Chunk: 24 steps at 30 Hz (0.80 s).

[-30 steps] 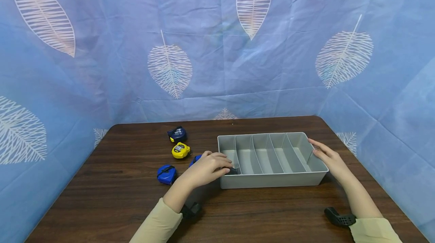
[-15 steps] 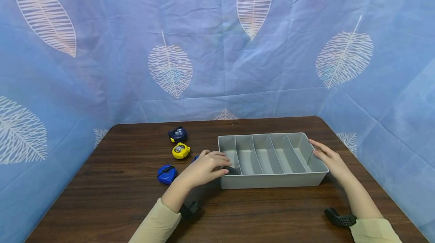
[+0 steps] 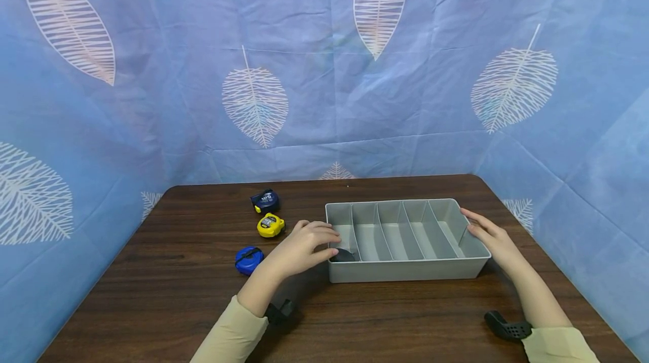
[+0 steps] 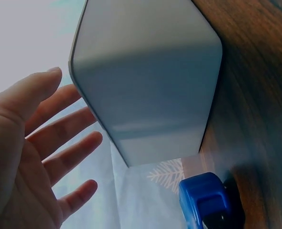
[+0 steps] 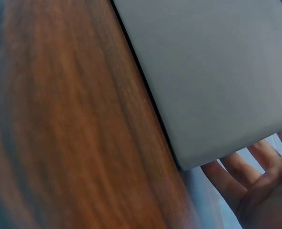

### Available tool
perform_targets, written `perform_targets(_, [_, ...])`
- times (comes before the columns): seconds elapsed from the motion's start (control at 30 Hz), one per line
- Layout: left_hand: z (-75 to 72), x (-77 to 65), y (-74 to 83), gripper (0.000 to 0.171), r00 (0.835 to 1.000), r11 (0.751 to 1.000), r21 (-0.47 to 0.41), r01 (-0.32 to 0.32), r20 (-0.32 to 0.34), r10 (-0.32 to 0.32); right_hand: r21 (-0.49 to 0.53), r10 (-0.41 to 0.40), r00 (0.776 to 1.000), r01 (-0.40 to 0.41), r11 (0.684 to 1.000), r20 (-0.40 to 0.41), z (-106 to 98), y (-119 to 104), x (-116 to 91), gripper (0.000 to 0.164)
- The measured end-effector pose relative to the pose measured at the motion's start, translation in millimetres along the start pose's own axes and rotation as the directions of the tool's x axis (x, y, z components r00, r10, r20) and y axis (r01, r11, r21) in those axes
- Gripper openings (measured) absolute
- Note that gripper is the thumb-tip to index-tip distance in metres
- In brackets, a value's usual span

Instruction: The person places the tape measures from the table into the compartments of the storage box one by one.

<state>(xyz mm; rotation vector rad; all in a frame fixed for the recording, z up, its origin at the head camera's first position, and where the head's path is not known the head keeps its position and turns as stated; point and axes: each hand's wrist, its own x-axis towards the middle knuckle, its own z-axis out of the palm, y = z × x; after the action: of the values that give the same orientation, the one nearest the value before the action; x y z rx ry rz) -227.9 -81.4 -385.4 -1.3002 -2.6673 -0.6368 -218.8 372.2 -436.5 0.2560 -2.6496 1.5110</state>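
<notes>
Blue leaf-print cloth [image 3: 314, 98] backs the wooden table [image 3: 390, 318] under a gray tray [image 3: 405, 271].

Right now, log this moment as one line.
left hand: at left end of gray tray, holding nothing | right hand: at its right end | leftmost compartment: dark object | table: blue tape measure, yellow one, navy one

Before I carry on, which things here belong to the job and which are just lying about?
Likely in the job:
gray five-compartment tray
left hand and right hand, at its ends
dark item in its leftmost compartment
navy tape measure
yellow tape measure
black-strapped blue tape measure
blue tape measure nearest the tray

Likely just around:
leaf-print cloth
wood-grain table
black wrist-worn devices
</notes>
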Motion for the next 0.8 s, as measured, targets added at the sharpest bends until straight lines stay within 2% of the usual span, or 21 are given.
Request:
perform_targets(0.47, [-7.4, -3.8, -3.0, 0.029, 0.996, 1.0, -0.012, -0.018, -0.089, 0.017, -0.002, -0.003, 1.0, 0.003, 1.0, -0.002, 1, 0, -1, 0.053])
perform_targets(0.8, [-12.0, -4.8, -5.9, 0.03, 0.987, 1.0, 0.018, -0.017, -0.157, 0.02, -0.003, 0.002, 1.0, -0.002, 1.0, -0.003, 0, -1, 0, 0.054])
